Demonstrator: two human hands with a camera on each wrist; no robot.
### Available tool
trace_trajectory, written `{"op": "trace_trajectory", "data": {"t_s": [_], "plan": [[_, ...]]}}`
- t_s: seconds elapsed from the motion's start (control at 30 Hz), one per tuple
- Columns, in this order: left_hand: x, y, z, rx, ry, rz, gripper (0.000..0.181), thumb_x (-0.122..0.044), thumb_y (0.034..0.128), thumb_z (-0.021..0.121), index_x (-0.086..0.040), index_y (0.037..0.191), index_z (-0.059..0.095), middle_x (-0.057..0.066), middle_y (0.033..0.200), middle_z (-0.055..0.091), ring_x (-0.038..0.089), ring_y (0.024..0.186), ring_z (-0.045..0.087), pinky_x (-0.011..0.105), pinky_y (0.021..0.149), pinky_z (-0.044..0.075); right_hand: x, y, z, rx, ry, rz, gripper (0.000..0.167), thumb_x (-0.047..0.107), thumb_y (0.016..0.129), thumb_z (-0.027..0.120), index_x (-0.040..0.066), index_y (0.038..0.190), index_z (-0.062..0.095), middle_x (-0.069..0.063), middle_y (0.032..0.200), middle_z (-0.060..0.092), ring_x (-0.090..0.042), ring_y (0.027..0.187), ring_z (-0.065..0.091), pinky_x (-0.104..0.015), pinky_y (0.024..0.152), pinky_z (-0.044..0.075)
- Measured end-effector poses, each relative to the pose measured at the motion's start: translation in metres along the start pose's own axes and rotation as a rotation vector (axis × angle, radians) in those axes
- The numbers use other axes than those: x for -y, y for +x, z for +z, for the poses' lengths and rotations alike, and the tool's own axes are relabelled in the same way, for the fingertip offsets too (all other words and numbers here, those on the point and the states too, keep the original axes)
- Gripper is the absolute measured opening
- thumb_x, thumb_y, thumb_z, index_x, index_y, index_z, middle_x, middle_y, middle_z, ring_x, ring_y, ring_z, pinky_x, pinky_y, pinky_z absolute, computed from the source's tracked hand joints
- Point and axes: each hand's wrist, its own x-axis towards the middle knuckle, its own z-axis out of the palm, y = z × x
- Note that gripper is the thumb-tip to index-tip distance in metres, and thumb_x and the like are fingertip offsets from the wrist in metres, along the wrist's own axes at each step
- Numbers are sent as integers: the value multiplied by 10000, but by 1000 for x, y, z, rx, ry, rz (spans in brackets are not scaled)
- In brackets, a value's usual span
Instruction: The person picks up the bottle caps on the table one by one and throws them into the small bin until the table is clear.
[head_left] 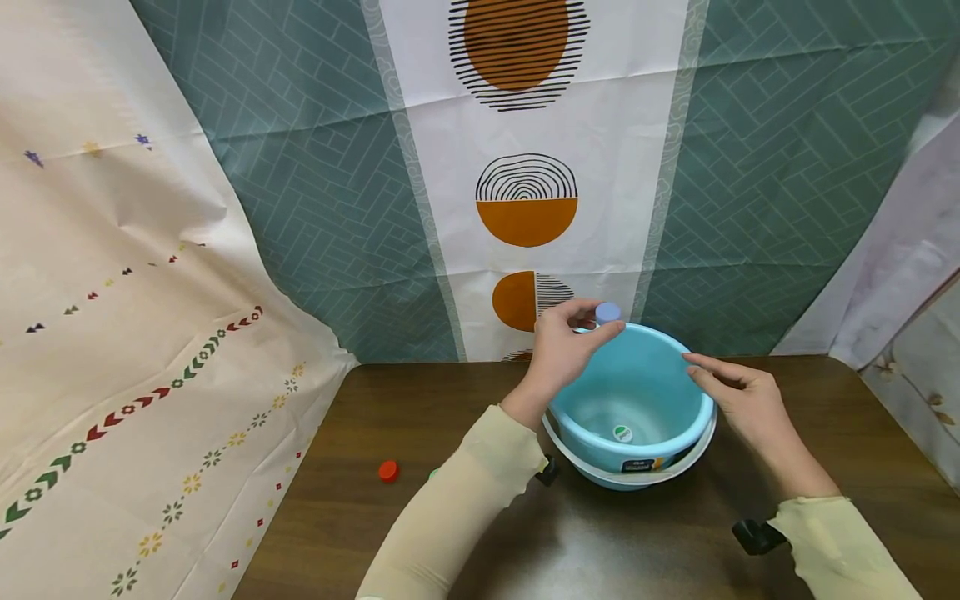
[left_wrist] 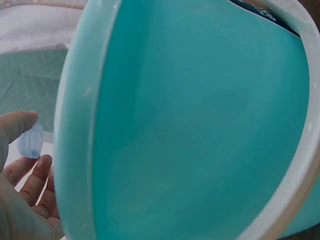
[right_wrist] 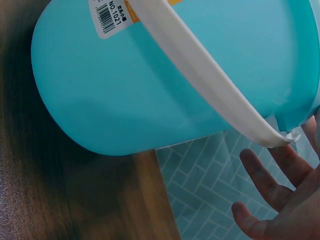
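Observation:
A light blue plastic bucket (head_left: 626,383) with a white handle (head_left: 693,458) stands upright on the table. Above its far left rim, my left hand (head_left: 561,354) pinches a small pale blue bottle cap (head_left: 608,313) between thumb and fingers. In the left wrist view the cap (left_wrist: 31,142) shows as translucent, just outside the bucket wall (left_wrist: 200,120). My right hand (head_left: 742,400) holds the bucket's right rim with thumb and index finger, beside the handle's end; in the right wrist view its other fingers (right_wrist: 265,182) are spread.
A red cap (head_left: 388,472) lies on the brown wooden table (head_left: 337,517) to the left. Near it a bit of something green (head_left: 433,473) shows, mostly hidden by my left sleeve. Patterned cloth (head_left: 315,192) hangs behind the table, and white cloth (head_left: 150,333) on the left.

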Motion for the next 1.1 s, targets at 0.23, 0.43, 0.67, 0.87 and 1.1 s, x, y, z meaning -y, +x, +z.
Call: {"op": "trace_trajectory", "data": {"t_s": [0.23, 0.43, 0.67, 0.87, 1.1], "plan": [[0, 0, 5, 9, 16, 6, 343, -381, 770, 751, -202, 1057, 692, -81, 928, 672, 129, 880, 625, 171, 731, 509, 0, -1, -1, -1, -6, 3, 443, 488, 868, 587, 254, 1242, 620, 148, 1165, 598, 169, 945, 520, -115, 700, 501], [1, 1, 9, 2, 20, 6, 352, -391, 762, 755, -204, 1054, 696, -87, 923, 675, 193, 915, 633, 179, 726, 505, 1, -2, -1, -1, 2, 3, 446, 489, 865, 590, 246, 1238, 624, 206, 1115, 590, 157, 945, 525, -119, 700, 502], [0, 0, 12, 4, 30, -13, 361, -401, 760, 754, -218, 1064, 692, -100, 937, 671, 116, 887, 623, 174, 734, 500, 1, -2, -1, 5, -7, 2, 445, 492, 869, 582, 251, 1241, 621, 151, 1155, 600, 155, 947, 522, -126, 701, 505], [0, 2, 14, 6, 49, -2, 372, -400, 765, 750, -213, 1081, 690, -93, 942, 678, 78, 863, 620, 163, 725, 499, 0, -1, -1, -5, -2, -7, 437, 481, 868, 591, 240, 1230, 631, 208, 1109, 596, 152, 938, 533, -129, 694, 508], [-1, 2, 17, 39, 57, -29, 394, -444, 759, 741, -265, 1104, 672, -123, 1010, 665, 92, 947, 611, 192, 755, 504, 0, 0, -1, -2, 4, -7, 439, 480, 868, 592, 242, 1235, 627, 212, 1115, 595, 153, 946, 530, -130, 696, 508]]}}
